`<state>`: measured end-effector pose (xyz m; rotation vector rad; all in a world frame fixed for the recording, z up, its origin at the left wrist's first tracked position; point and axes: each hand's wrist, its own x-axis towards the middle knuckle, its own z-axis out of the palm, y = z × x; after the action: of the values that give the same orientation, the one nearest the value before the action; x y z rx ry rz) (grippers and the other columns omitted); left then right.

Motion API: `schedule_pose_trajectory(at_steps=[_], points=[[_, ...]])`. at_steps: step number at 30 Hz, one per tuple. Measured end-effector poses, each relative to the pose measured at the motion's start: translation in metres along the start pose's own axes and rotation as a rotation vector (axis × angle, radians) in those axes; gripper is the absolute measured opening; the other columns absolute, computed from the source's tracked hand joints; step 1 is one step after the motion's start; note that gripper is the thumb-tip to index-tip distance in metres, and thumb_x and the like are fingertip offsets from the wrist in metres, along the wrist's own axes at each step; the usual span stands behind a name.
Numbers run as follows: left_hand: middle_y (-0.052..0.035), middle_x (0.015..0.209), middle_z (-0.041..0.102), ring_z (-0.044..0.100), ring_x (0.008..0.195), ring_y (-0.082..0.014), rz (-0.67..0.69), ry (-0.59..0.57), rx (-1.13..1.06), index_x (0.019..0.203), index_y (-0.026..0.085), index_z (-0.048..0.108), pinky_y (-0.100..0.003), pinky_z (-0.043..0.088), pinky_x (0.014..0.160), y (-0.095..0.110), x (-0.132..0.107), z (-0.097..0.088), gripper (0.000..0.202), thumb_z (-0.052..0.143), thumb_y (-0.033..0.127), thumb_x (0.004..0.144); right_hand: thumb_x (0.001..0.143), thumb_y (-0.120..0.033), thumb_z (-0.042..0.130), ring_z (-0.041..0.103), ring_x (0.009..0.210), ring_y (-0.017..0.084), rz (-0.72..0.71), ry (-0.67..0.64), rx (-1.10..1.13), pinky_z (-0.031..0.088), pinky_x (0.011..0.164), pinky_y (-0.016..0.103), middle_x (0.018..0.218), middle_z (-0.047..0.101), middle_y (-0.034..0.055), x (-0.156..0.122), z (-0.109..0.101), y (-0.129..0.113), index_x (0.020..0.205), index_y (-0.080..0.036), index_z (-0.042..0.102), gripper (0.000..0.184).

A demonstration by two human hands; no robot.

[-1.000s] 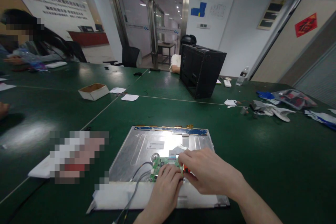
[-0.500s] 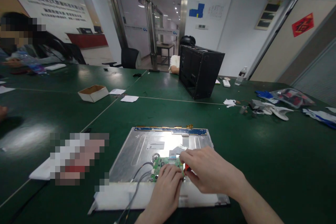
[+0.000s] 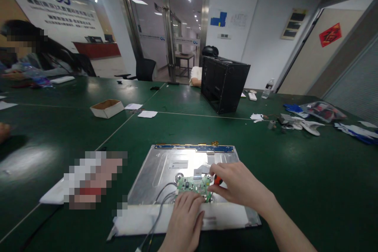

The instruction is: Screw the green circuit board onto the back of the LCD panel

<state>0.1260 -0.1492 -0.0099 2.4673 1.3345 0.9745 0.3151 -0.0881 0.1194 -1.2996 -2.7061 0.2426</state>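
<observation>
A green circuit board (image 3: 193,184) lies on the metal back of a display panel (image 3: 144,183), with grey cables (image 3: 160,212) running from its left side. My left hand (image 3: 186,214) rests on the board's lower edge, fingers stretched out and close together, thumb apart. Above the board's right end, my right hand (image 3: 233,183) is closed around a small screwdriver with a red and black handle (image 3: 217,180). Its tip is too small to make out near the board's right edge. A flat ribbon cable (image 3: 197,173) sits at the board's top edge.
A black computer case (image 3: 226,84) stands across the green table. Further left are an open cardboard box (image 3: 106,109) and paper slips (image 3: 147,114). Gloves, a plastic bag (image 3: 323,111) and small parts lie at the right. Other people sit at the table's far and left sides.
My left hand has slid slightly down the board, uncovering more of it. My right hand has shifted a little right, still holding the screwdriver. The view has turned slightly.
</observation>
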Motion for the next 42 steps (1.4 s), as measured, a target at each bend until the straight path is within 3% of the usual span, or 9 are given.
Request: schedule_pose_trajectory(at_steps=[8,12,15,18,25,29,36,40,42], points=[[-0.0066,0.107,0.060,0.053,0.101,-0.0272,-0.065,-0.235,0.016,0.104,0.020,0.052,-0.044,0.042,0.090,-0.001,0.030,0.003,0.031,0.055,0.009,0.076,0.082,-0.027,0.065,0.056,0.063,0.016,-0.005,0.186,0.155,0.036,0.059,0.026,0.074,0.063,-0.0011,0.002,0.020,0.009,0.102,-0.021,0.051,0.025],[-0.0080,0.107,0.061,0.052,0.102,-0.0286,-0.006,-0.359,0.058,0.099,0.017,0.054,-0.045,0.041,0.091,-0.005,0.048,0.010,0.027,0.061,0.013,0.074,0.078,-0.016,0.061,0.055,0.066,0.014,-0.064,0.286,0.287,0.038,0.060,0.025,0.078,0.062,-0.0014,0.004,0.030,0.015,0.101,-0.022,0.049,0.026],[-0.0077,0.107,0.062,0.052,0.101,-0.0283,0.050,-0.347,0.045,0.100,0.017,0.056,-0.046,0.041,0.092,-0.014,0.051,0.017,0.028,0.062,0.012,0.073,0.077,-0.014,0.057,0.055,0.066,0.014,-0.164,0.402,0.347,0.040,0.061,0.025,0.077,0.060,-0.0014,0.007,0.042,0.016,0.100,-0.022,0.049,0.026],[-0.0065,0.107,0.063,0.053,0.102,-0.0278,0.116,-0.280,0.038,0.102,0.019,0.056,-0.047,0.039,0.095,-0.022,0.050,0.022,0.032,0.059,0.010,0.072,0.082,-0.023,0.058,0.056,0.066,0.015,-0.223,0.533,0.283,0.041,0.060,0.027,0.077,0.060,0.0001,0.008,0.058,0.016,0.103,-0.021,0.050,0.023],[-0.0084,0.113,0.061,0.053,0.108,-0.0275,0.236,-0.236,0.097,0.110,0.019,0.054,-0.047,0.035,0.100,-0.018,0.050,0.020,0.033,0.055,0.011,0.078,0.091,-0.024,0.051,0.054,0.055,0.014,-0.188,0.865,0.141,0.042,0.052,0.025,0.070,0.058,-0.0004,0.005,0.080,0.011,0.118,-0.020,0.045,0.028],[-0.0067,0.100,0.062,0.053,0.099,-0.0265,0.192,-0.262,0.117,0.092,0.019,0.056,-0.047,0.037,0.097,-0.017,0.052,0.016,0.013,0.057,0.016,0.080,0.092,-0.024,0.047,0.052,0.050,0.013,-0.119,1.011,0.160,0.044,0.051,0.026,0.067,0.056,-0.0034,0.008,0.089,0.014,0.119,-0.020,0.036,0.029],[-0.0053,0.099,0.061,0.051,0.098,-0.0255,0.177,-0.268,0.065,0.088,0.020,0.056,-0.046,0.036,0.097,-0.019,0.056,0.004,0.012,0.059,0.019,0.077,0.091,-0.024,0.049,0.054,0.059,0.013,-0.133,1.019,0.202,0.048,0.058,0.028,0.079,0.056,-0.0002,0.011,0.087,0.014,0.114,-0.021,0.041,0.024],[-0.0053,0.100,0.060,0.051,0.099,-0.0260,0.160,-0.281,0.060,0.087,0.021,0.057,-0.047,0.035,0.097,-0.020,0.056,0.003,0.011,0.059,0.019,0.077,0.090,-0.022,0.050,0.058,0.075,0.017,-0.142,0.998,0.168,0.050,0.065,0.031,0.092,0.057,0.0061,0.008,0.085,0.012,0.127,-0.021,0.044,0.037],[-0.0050,0.100,0.060,0.051,0.099,-0.0256,0.170,-0.282,0.055,0.088,0.021,0.057,-0.047,0.035,0.098,-0.021,0.055,0.005,0.010,0.059,0.019,0.078,0.090,-0.018,0.048,0.058,0.073,0.017,-0.150,0.994,0.171,0.049,0.064,0.031,0.089,0.057,0.0055,0.007,0.085,0.012,0.136,-0.021,0.040,0.046]])
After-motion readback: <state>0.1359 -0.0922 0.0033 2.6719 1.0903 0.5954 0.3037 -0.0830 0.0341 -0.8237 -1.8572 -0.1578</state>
